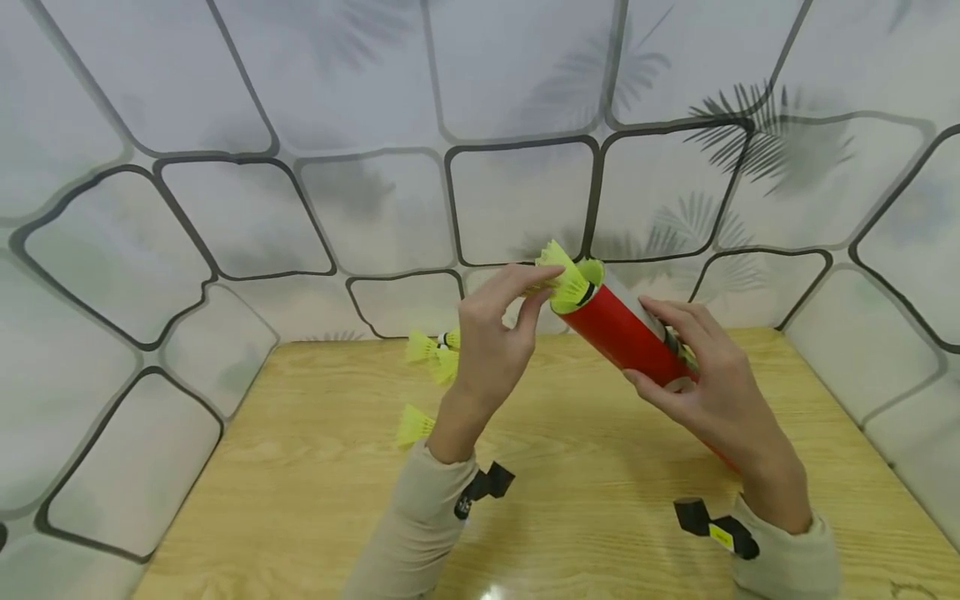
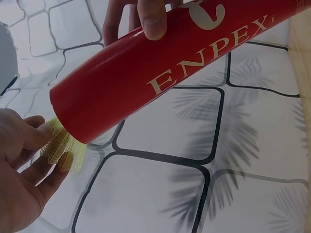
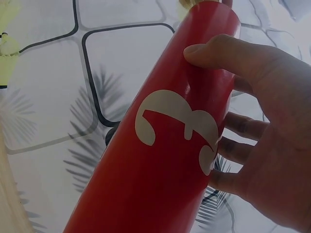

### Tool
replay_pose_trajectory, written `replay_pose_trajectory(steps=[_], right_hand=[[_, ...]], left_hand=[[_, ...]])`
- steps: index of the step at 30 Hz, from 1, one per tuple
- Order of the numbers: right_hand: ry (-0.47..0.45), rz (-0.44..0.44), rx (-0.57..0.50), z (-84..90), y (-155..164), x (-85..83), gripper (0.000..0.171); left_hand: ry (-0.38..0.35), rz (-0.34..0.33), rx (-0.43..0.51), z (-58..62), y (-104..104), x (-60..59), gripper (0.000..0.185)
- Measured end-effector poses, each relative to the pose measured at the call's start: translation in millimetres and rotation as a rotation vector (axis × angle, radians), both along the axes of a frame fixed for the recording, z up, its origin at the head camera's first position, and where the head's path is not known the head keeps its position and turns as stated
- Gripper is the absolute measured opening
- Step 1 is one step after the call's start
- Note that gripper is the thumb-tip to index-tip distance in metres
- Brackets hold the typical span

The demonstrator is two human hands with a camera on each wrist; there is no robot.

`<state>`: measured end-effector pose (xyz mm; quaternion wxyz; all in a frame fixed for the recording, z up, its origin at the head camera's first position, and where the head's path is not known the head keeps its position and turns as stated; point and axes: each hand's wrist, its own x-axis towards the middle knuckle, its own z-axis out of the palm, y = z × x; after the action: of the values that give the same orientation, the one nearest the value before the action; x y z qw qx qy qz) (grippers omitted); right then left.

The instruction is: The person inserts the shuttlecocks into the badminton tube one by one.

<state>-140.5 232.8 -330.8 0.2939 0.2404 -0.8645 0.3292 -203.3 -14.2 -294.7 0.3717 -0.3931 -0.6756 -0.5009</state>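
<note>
My right hand grips a red cardboard shuttlecock tube, tilted with its open mouth up and to the left. In the right wrist view the thumb and fingers wrap the tube. My left hand pinches a yellow shuttlecock by its skirt. The shuttlecock sits partly inside the tube's mouth, its nose hidden there. From the left wrist view, the mesh skirt sticks out of the tube between the left thumb and fingers.
Several yellow shuttlecocks lie near the back of the wooden table, left of the left hand. Another shuttlecock lies closer, beside the left wrist. Patterned cloth walls enclose the table at the back and sides.
</note>
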Motion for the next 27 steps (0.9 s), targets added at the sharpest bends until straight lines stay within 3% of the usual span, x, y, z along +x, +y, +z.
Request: replay_pose_trajectory(steps=[10,27], right_hand=[[-0.01,0.008,0.009,-0.5,0,-1.8,0.089],[0.026,0.012,0.047,-1.1,4,-2.0,0.089]], left_hand=[[0.009,-0.041,-0.081,-3.1,6,1.3,0.024],[-0.086,-0.144,-0.219,-12.8,9,2.3,0.027]])
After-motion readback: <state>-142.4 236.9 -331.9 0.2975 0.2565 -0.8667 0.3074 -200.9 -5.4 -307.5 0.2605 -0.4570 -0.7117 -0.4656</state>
